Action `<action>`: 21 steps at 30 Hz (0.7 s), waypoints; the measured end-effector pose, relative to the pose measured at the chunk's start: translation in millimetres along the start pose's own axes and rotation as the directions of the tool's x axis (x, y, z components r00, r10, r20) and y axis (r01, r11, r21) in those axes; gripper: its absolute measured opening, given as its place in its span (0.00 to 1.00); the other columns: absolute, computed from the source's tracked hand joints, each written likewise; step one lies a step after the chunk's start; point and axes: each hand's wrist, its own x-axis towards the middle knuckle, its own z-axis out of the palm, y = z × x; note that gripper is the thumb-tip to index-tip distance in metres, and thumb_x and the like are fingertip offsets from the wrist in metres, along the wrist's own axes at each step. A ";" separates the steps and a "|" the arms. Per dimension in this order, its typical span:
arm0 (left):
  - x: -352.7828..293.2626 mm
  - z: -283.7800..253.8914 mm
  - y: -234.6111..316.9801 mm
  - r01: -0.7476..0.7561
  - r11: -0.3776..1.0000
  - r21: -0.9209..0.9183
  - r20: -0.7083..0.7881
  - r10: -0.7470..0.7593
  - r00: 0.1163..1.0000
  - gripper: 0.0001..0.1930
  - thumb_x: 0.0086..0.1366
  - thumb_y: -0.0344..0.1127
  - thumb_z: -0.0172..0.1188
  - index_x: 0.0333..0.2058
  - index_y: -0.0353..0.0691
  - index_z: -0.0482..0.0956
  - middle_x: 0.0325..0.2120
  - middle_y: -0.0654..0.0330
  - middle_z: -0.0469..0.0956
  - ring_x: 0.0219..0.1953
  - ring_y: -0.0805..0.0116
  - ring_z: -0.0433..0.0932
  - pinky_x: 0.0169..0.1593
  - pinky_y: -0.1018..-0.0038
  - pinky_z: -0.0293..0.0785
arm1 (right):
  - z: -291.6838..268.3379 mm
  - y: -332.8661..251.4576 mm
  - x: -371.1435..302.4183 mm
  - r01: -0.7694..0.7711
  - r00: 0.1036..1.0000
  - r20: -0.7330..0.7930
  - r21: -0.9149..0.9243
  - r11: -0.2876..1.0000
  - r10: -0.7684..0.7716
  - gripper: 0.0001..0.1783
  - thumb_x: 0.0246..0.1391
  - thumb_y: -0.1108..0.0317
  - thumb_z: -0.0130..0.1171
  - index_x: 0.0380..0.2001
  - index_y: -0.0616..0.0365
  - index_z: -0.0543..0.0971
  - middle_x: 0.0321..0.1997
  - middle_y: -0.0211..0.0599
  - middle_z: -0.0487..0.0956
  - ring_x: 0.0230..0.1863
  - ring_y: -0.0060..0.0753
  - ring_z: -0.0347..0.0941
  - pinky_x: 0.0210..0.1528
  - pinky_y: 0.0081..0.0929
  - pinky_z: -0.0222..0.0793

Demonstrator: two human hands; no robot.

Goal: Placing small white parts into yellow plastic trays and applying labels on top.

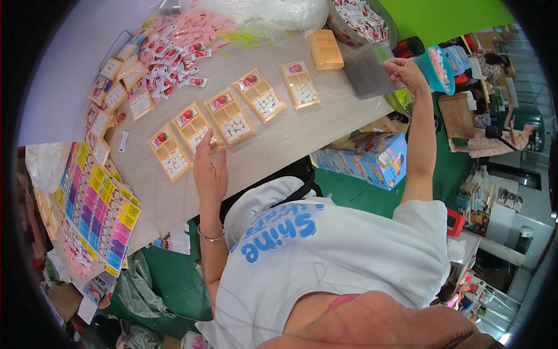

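Several small peach-coloured divided trays (pixel 266 104) lie in a slanting row on the table, each with a strawberry-printed packet at one end and white pieces at the other. My left hand (pixel 211 174) is open, fingers stretched out, at the near end of the tray second from the left (pixel 193 125); whether it touches the white pieces I cannot tell. At the table's right end, my right hand (pixel 405 74) pinches the edge of a grey see-through plastic container (pixel 366 72). An unfilled peach tray (pixel 326 50) stands just left of that container.
Strawberry packets (pixel 174 61) and pink packets (pixel 195 29) are heaped at the back left, beside stacked filled trays (pixel 116 93). A tub of packets (pixel 360 23) stands at the back right. Colourful printed sheets (pixel 96 203) overhang the left side; a blue box (pixel 372 160) is below the table.
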 end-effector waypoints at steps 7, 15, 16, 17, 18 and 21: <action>-2.6 2.6 14.1 -0.105 0.992 -0.075 -0.103 0.097 0.990 0.14 0.65 0.32 0.66 0.48 0.36 0.83 0.39 0.52 0.83 0.42 0.59 0.83 0.47 0.67 0.78 | 3.2 -34.6 -39.6 0.073 0.639 -0.382 -0.834 0.547 -0.668 0.16 0.64 0.57 0.58 0.42 0.59 0.84 0.32 0.40 0.85 0.33 0.40 0.80 0.38 0.33 0.74; -9.9 9.6 34.7 0.055 0.651 -0.757 0.026 -0.055 0.998 0.36 0.66 0.32 0.67 0.69 0.38 0.61 0.39 0.55 0.85 0.40 0.67 0.83 0.45 0.70 0.81 | 299.0 -97.5 -123.8 0.219 0.865 0.364 0.343 0.914 -0.344 0.08 0.66 0.64 0.58 0.40 0.56 0.81 0.23 0.16 0.66 0.23 0.09 0.58 0.24 0.14 0.51; -5.5 4.2 31.1 0.060 0.649 -0.759 0.028 -0.060 0.998 0.36 0.66 0.32 0.67 0.69 0.38 0.61 0.39 0.55 0.85 0.40 0.67 0.83 0.45 0.70 0.81 | 333.3 -99.3 -117.4 0.126 0.823 0.456 0.433 0.893 -0.338 0.08 0.65 0.64 0.59 0.39 0.56 0.81 0.23 0.15 0.66 0.23 0.09 0.58 0.24 0.15 0.52; 0.1 -5.0 25.5 0.199 0.728 -0.656 -0.002 -0.266 0.964 0.36 0.66 0.33 0.66 0.69 0.37 0.61 0.36 0.56 0.85 0.36 0.68 0.83 0.41 0.71 0.80 | 357.9 -101.8 -109.7 0.032 0.828 0.483 0.468 0.883 -0.286 0.08 0.65 0.64 0.59 0.38 0.57 0.81 0.23 0.16 0.68 0.24 0.10 0.61 0.25 0.15 0.55; 5.7 -12.7 16.6 0.352 0.756 -0.552 -0.058 -0.456 0.888 0.36 0.66 0.34 0.66 0.68 0.36 0.61 0.33 0.58 0.84 0.31 0.70 0.82 0.37 0.72 0.80 | 378.5 -103.5 -102.1 -0.064 0.827 0.513 0.491 0.869 -0.229 0.08 0.65 0.64 0.59 0.37 0.57 0.80 0.23 0.17 0.70 0.24 0.10 0.63 0.25 0.15 0.58; 20.4 -20.6 5.7 0.345 0.914 -0.213 -0.268 -0.394 0.879 0.37 0.64 0.36 0.68 0.67 0.33 0.61 0.27 0.57 0.81 0.26 0.63 0.81 0.33 0.67 0.78 | 415.4 -104.9 -83.3 0.144 0.834 0.465 0.336 0.931 -0.297 0.11 0.63 0.62 0.62 0.37 0.60 0.81 0.25 0.21 0.75 0.26 0.13 0.69 0.28 0.17 0.65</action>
